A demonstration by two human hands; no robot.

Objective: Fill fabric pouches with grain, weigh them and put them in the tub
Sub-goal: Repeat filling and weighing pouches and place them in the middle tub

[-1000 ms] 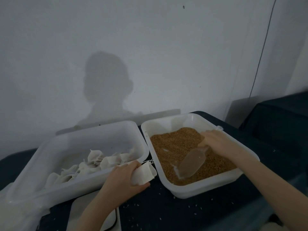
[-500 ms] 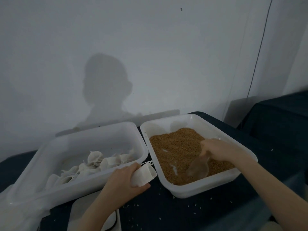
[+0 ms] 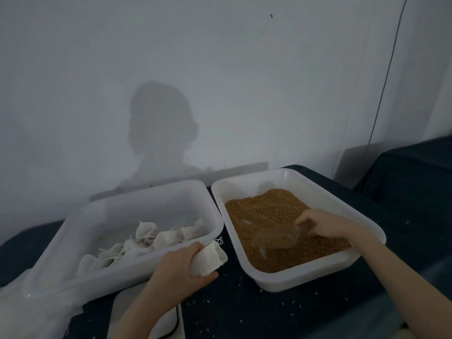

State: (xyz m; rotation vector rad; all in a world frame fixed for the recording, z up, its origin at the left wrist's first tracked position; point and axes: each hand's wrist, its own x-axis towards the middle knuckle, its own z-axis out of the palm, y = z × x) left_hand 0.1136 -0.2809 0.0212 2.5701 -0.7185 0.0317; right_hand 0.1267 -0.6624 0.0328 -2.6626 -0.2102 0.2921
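Observation:
My left hand grips a small white fabric pouch in front of the left tub, its open mouth turned toward the grain. My right hand holds the handle of a clear plastic scoop, which lies low over the brown grain in the right white tub. The scoop holds some grain. The left white tub contains several white pouches.
A white scale sits at the near edge under my left forearm, mostly hidden. Loose grains lie scattered on the dark tablecloth. A grey wall stands right behind both tubs. Another dark-covered surface is at the far right.
My right hand dragged the scoop through the grain toward the tub's near side, then swung it left and levelled it. My left hand and the pouch stayed put.

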